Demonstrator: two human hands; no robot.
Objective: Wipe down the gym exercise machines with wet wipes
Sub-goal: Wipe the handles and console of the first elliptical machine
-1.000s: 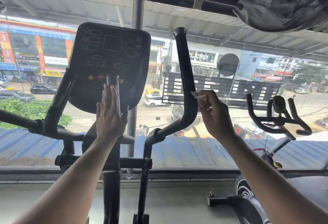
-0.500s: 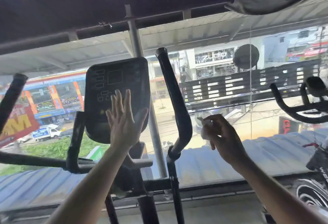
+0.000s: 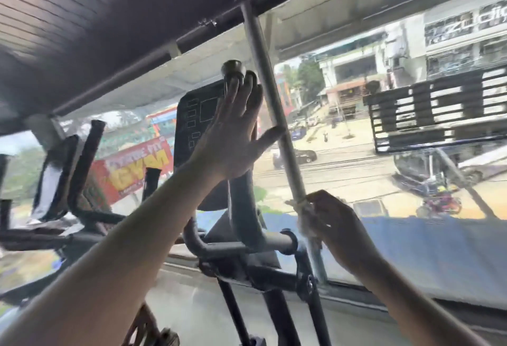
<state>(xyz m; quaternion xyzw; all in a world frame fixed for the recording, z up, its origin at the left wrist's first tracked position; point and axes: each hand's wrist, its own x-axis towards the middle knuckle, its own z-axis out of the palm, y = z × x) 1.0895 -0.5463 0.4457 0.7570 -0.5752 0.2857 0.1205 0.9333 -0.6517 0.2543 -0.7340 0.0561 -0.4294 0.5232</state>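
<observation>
Left grip (image 3: 233,137) raised, fingers spread; right grip (image 3: 333,225) curled.

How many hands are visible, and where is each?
2. The left hand is raised flat before the console; the right hand grips a wet wipe, lower right.

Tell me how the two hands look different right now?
The left hand is raised high with straight, spread fingers, up by the black handlebar; the right hand is lower, with curled fingers. The left hand holds nothing, while the right hand pinches a white wipe. Both are bare and reach toward the exercise machine.
</observation>
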